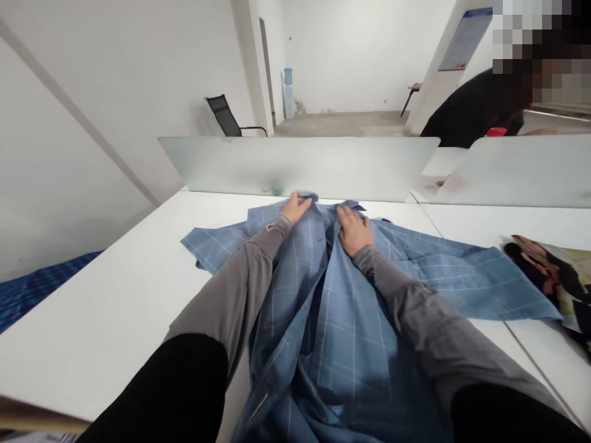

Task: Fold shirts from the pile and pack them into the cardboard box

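A blue shirt [341, 295] with a pale windowpane check lies front up, its sleeves out to both sides and its lower part hanging toward me. The front is partly parted, with a dark gap between its two edges. My left hand [295, 209] pinches the left side of the collar, thumb and fingers closed on the cloth. On the other side of the opening, my right hand [354, 230] grips the front edge just below the collar. Its fingertips are partly hidden in the fabric.
The white table [138, 264] ends at a frosted glass divider [305, 166]. Dark patterned cloth [549, 271] lies at the right, near a sleeve end. Blue fabric [41, 289] shows beyond the left table edge. A person in black [475, 104] leans behind the divider, far right.
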Demonstrator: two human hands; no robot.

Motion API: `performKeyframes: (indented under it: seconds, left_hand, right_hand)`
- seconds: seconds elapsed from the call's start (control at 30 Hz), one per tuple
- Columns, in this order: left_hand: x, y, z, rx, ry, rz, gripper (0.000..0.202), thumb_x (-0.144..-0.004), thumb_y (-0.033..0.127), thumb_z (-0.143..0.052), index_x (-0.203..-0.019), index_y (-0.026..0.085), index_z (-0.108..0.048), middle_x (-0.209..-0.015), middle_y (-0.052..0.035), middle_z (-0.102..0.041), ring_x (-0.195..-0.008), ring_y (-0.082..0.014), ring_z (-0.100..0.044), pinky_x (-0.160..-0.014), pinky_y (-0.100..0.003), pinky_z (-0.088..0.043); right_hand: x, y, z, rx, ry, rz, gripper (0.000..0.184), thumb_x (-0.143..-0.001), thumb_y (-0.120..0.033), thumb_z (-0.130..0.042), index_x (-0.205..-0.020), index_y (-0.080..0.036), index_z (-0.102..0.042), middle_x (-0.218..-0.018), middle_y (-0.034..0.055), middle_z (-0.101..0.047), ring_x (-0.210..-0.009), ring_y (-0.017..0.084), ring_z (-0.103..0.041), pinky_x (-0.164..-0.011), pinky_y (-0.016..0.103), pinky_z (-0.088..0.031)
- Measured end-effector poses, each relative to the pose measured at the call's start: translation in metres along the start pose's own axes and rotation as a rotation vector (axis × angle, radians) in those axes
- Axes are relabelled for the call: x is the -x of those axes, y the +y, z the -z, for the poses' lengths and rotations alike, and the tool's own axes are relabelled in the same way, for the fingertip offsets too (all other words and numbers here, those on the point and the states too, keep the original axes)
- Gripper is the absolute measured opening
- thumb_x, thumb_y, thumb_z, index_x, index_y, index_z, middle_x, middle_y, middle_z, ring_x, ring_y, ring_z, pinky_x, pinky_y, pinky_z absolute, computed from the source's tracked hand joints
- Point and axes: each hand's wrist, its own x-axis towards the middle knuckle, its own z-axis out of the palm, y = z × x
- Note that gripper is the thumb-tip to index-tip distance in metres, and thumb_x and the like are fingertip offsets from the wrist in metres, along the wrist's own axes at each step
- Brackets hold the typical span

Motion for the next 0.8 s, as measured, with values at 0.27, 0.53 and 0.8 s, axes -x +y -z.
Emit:
performKeyframes:
  seconds: [0.27,0.53,0.8]
  left_hand:
    - [0.113,-0.030,0.079,-0.434,-0.135,-0.242,0.045,-0.088,0.030,-0.050,-0.132,0.018,-0.049,-0.139,-0.0113,-0.050,-0.133,-0.0249,-0.039,-0.114,-0.041,-0.028]
    - [0.158,-0.106,0.160,-0.834,-0.313,-0.081,0.048,-0.084,0.010,-0.038,-0.128,0.019,-0.056,-0.136,-0.0109,-0.053,-0.124,-0.0230,-0.048,-0.105,-0.037,-0.038]
    - [0.209,-0.031,0.162,-0.821,-0.103,-0.002,0.034,-0.096,0.040,-0.034,-0.098,0.019,-0.060,-0.100,-0.0102,-0.066,-0.092,-0.0236,-0.063,-0.081,-0.033,-0.047]
  right_hand:
    - [0.048,0.039,0.019,-0.039,0.065,-0.060,0.064,-0.089,-0.037,-0.044,-0.148,-0.015,-0.032,-0.146,0.0158,-0.043,-0.130,0.031,-0.043,-0.104,0.050,-0.037]
    - [0.103,0.108,0.033,0.163,-0.095,-0.155,0.042,-0.094,-0.035,-0.035,-0.131,-0.027,-0.054,-0.142,0.0100,-0.049,-0.129,0.036,-0.042,-0.098,0.071,-0.029]
    - [0.113,0.038,0.053,-0.081,0.006,0.004,0.048,-0.083,-0.031,-0.052,-0.130,-0.019,-0.055,-0.138,0.0162,-0.049,-0.128,0.035,-0.045,-0.105,0.057,-0.036]
